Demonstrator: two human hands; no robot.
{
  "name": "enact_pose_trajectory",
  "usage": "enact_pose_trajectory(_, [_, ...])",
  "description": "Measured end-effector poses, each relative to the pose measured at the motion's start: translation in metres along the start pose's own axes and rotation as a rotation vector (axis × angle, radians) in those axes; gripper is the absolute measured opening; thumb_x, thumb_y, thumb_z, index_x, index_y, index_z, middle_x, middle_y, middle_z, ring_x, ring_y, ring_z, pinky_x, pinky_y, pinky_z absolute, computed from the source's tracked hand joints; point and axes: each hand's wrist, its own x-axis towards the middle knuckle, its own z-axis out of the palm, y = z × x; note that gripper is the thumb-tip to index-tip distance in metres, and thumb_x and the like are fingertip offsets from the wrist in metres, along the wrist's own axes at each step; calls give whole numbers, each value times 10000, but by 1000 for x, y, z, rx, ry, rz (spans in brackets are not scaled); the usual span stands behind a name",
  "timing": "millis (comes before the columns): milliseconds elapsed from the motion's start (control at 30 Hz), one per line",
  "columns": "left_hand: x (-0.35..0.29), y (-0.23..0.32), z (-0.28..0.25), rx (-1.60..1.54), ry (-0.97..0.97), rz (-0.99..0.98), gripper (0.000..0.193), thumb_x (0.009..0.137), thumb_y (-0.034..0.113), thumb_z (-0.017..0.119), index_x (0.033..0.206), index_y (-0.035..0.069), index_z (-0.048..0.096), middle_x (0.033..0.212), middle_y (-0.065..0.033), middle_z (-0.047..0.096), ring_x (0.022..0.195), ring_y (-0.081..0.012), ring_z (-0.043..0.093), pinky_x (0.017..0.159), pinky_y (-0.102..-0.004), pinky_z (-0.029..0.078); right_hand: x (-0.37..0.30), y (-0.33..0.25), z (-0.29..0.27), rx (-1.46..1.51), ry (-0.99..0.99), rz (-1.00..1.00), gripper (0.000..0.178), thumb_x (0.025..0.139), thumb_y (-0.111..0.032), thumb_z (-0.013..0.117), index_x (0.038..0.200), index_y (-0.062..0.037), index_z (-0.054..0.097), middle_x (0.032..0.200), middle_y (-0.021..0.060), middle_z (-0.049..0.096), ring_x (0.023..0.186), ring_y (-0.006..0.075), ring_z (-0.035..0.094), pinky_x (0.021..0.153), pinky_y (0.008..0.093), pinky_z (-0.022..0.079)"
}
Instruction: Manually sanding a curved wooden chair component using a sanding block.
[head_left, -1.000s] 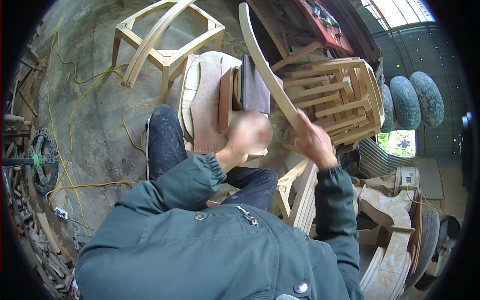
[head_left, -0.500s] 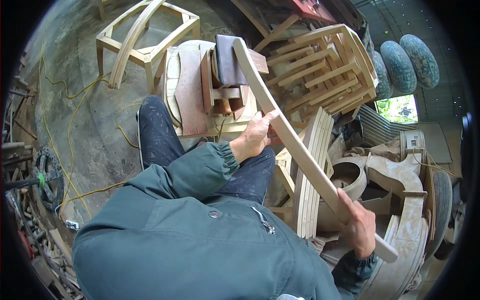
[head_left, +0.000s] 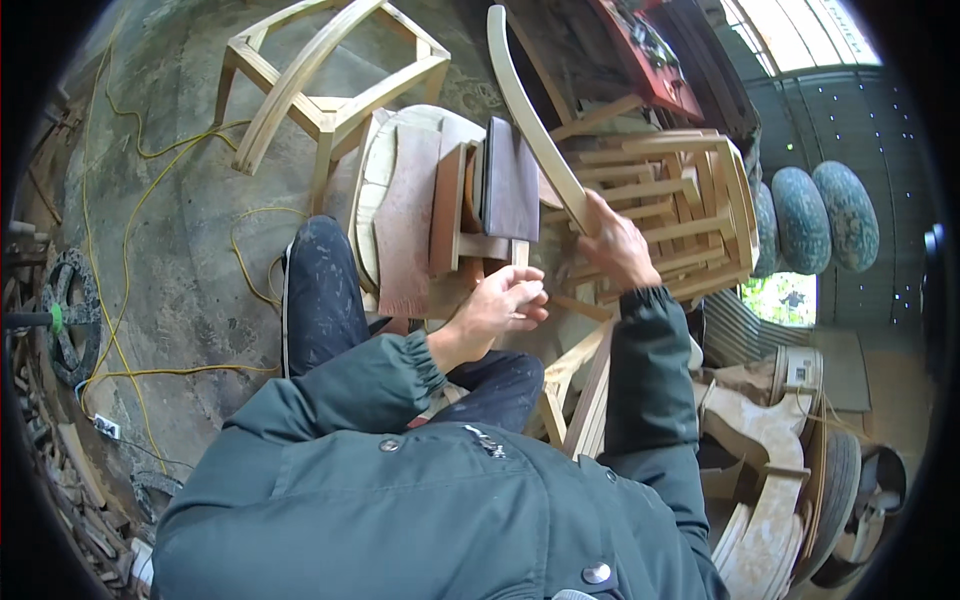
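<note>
Right hand closed round near end of curved slat, which runs far between dark board, left, and stacked frames, crowding right. Left hand half-open, nothing visible in it, near board. Far left: stool frame. Left floor: yellow cord. Near right: tyre.

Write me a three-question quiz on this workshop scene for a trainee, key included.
1. Multiple choice: where is the curved wooden strip?
A) Across the person's lap
B) In the right hand
C) Flat on the floor
2. True or false: the left hand grips the same strip.
3. Compare: which is nearer the picture's left edge, the curved wooden strip or the legged wooden frame?

Key:
1. B.
2. False; the left hand is apart from the strip.
3. The legged wooden frame.
</note>
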Motion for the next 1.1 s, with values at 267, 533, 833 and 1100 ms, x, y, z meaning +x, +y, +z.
enact_pose_trajectory(267, [15, 30, -44, -38, 132, 174, 272, 1061, 180, 623, 1297, 58, 566, 1090, -66, 666, 982, -171, 686, 878, -334, 596, 110, -56, 12, -67, 58, -43, 706, 894, -238, 712, 1541, -215, 430, 1156, 253, 735, 1089, 442, 707, 939, 532, 556])
enact_pose_trajectory(533, [18, 7, -16, 70, 173, 191, 350, 1055, 230, 633, 1344, 63, 527, 1135, -66, 646, 1002, -166, 663, 888, -341, 575, -100, 6, 49, 63, 109, -85, 880, 811, -149, 712, 1603, -232, 338, 987, 265, 721, 871, 481, 704, 770, 571, 566])
enact_pose_trajectory(833, [-11, -59, 27, -183, -56, 21, 460, 1038, 242, 628, 1432, 109, 432, 1249, -71, 592, 1117, -235, 639, 953, -490, 583, -398, 21, 57, 489, -66, 38, 876, 721, -74, 746, 1552, -119, 475, 1145, 261, 681, 1028, 458, 682, 872, 485, 562])
enact_pose_trajectory(1100, [-12, -87, 26, -34, 19, 135, 387, 1057, 150, 569, 1415, 69, 447, 1199, -81, 620, 1077, -225, 671, 908, -467, 616, -437, 3, 59, 254, 137, 122, 776, 749, -85, 810, 1486, -124, 571, 1055, 162, 666, 881, 343, 685, 760, 432, 576])
